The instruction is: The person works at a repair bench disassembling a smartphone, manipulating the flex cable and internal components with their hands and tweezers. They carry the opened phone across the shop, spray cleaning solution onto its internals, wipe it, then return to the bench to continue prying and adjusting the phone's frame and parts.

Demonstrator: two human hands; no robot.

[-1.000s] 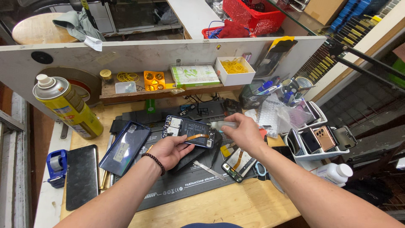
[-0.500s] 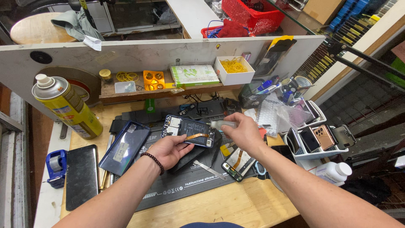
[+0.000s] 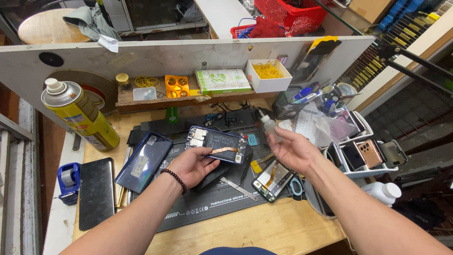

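2 hands work over a wooden worktop (image 3: 264, 226) covered by a dark silicone mat (image 3: 207, 203). Left of it stands a yellow spray can (image 3: 80, 115). The left hand (image 3: 191, 165) cradles an opened phone (image 3: 217, 144) from below, fingers curled round its edge, above the mat. The right hand (image 3: 290, 148) pinches a small clear dropper bottle (image 3: 269, 125), held upright just right of the phone.

Wooden workbench (image 3: 264, 226), white back panel (image 3: 188, 54) (with a small shelf (image 3: 155, 97)), round wooden stool (image 3: 45, 28) behind
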